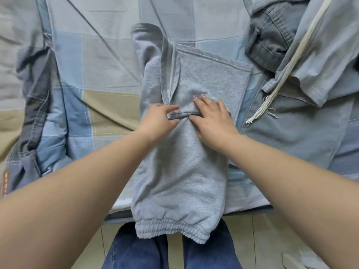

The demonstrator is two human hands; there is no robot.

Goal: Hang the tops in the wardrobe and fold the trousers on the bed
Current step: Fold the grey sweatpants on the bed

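Under both hands lie grey trousers (182, 152) on the bed (101, 74); left hand (158, 121) pinches a fold beside the right hand (211, 121), whose spread fingers press flat.

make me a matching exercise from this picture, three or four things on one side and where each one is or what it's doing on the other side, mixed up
Things:
1. grey sweatpants
2. left hand
3. right hand
4. dark grey trousers

States:
A. lies flat on the fabric
B. far right, crumpled on the bed
C. cuff hangs over the bed edge
D. pinches a fold

Pairs: 1-C, 2-D, 3-A, 4-B
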